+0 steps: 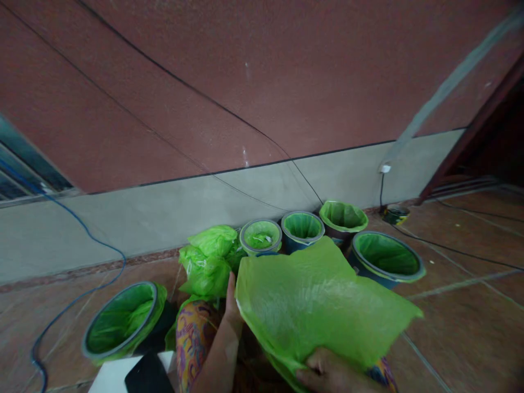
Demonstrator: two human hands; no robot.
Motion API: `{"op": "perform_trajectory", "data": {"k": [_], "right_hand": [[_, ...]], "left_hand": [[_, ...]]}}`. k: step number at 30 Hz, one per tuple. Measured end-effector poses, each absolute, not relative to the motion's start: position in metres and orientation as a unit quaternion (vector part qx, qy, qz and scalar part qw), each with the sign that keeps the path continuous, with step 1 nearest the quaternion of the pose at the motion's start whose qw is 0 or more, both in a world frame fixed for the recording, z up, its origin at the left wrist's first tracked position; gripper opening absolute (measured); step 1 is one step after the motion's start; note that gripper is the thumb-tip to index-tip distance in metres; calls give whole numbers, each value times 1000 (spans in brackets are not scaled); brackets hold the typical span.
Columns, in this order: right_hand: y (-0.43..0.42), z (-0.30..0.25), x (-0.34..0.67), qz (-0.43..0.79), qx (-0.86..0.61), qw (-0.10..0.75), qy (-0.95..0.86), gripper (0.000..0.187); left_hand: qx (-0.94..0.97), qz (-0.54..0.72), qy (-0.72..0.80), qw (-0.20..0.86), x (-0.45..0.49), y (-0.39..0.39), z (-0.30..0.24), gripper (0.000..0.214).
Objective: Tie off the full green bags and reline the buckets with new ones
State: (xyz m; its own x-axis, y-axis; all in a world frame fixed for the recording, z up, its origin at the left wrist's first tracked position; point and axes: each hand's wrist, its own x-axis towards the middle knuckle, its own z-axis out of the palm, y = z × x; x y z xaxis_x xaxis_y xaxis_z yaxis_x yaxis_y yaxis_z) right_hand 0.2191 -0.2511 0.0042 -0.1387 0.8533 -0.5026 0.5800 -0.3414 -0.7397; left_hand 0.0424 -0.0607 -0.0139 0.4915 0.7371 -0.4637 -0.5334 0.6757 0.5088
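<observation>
A green plastic bag spreads out in front of me, its sheet wide and loosely flared. My left hand is at the bag's left edge, with one digit pointing up along it; the other fingers are hidden behind the plastic. Near the bottom of the view, my right hand grips the bag's lower edge, thumb on top and fingers curled. Left of my left hand sits a bundle of crumpled green bags. My knee in patterned cloth shows beside my left forearm.
Along the wall stand lined bins: a small one, another, one with a flared liner and a wider one. A lined bin stands at left, near a black phone on a white box. A blue cable crosses the tiles.
</observation>
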Motion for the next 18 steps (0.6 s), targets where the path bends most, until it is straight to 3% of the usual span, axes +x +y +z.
{"op": "perform_trajectory", "data": {"k": [3,7,13,18], "right_hand": [[-249,3,215,555,-632,202,-502,53],[-254,-6,217,583,-626,213,-472,57],[-256,-10,219,473,-684,77,-550,43],[-265,31,226,377,-620,-3,-688,39]], "left_hand": [[116,340,266,895,44,-105,-39,73],[104,280,223,928,41,-126,-47,93],[125,297,268,908,45,-108,-25,82],[201,336,413,822,57,-119,-6,53]]}}
